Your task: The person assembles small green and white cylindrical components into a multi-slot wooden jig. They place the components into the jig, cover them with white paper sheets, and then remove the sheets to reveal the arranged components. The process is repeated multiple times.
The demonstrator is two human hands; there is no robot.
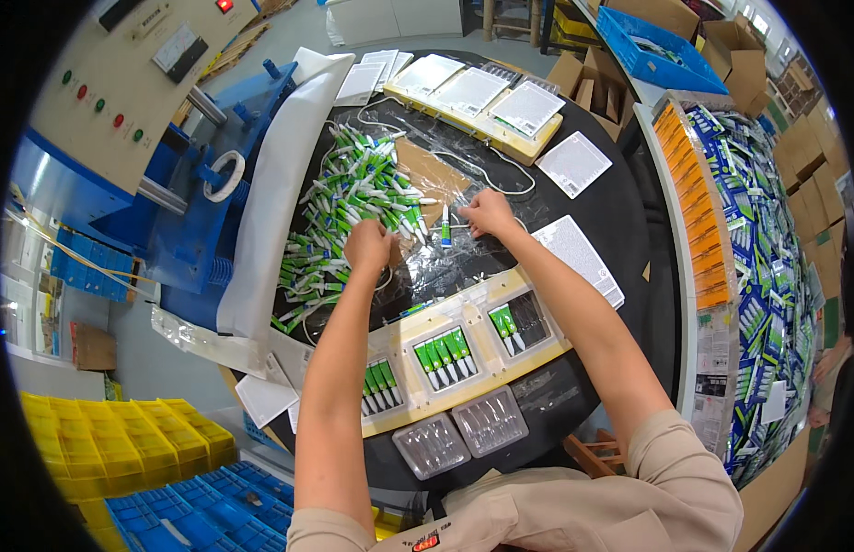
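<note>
A heap of small green-and-white tubes with white caps lies on the black round table. At its near right edge is my left hand, fingers curled down; anything in them is hidden. To the right, my right hand has its fingers bent together beside a single tube, apart from it. I cannot make out anything between those fingers. Below my hands, a cream frame has clear trays set in its openings. Green tubes stand in rows in the middle and left trays; the right tray holds a couple of tubes.
Two clear plastic trays lie at the table's near edge. Across the table, a second cream frame bears white cards. More cards lie to the right. A blue press machine stands left; a bin of packaged goods stands right.
</note>
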